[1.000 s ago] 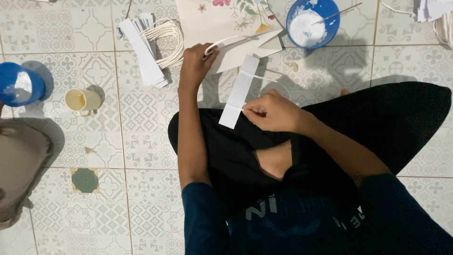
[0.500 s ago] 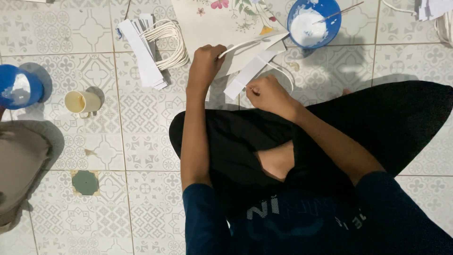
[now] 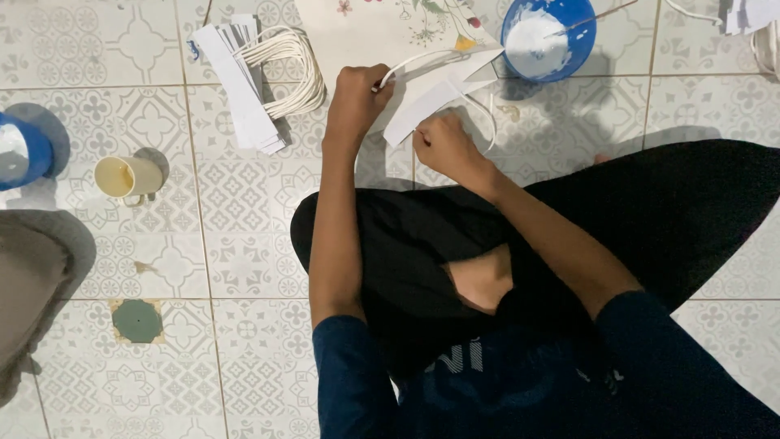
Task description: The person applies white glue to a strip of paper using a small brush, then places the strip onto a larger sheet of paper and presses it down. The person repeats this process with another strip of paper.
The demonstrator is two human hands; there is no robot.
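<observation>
White paper strip (image 3: 422, 110) lying aslant on the tiled floor (image 3: 203, 236), just in front of the seated person's knees and overlapping the near edge of a flowered sheet (image 3: 382, 32). The right hand (image 3: 445, 146) rests on the strip's near end, fingers curled together and pressing down on the paper, seemingly to keep it flat and in position. The left hand (image 3: 355, 102) is closed in a fist on one end of a white cord (image 3: 422, 58), which runs along the sheet's edge and loops round beyond the strip; the grip appears to keep the cord taut against the paper.

A blue bowl (image 3: 548, 36) of white paste with a thin stick (image 3: 597, 15) leaning in it stands just past the sheet on the right, within arm's reach. To the left of the sheet lie a stack of strips (image 3: 240, 89) and a bundle of cords (image 3: 288, 69), touching each other. Further left stand a yellow cup (image 3: 128, 176) on its side and, at the frame's left edge, a blue container (image 3: 20, 150). A grey object (image 3: 32, 276) occupies the lower left, with a green disc (image 3: 136, 320) on a tile beside it. More cords and paper show in the upper right corner (image 3: 756, 24). The person's black-clad legs (image 3: 650, 219) fill the foreground; nothing lies between the hands and the bowl.
</observation>
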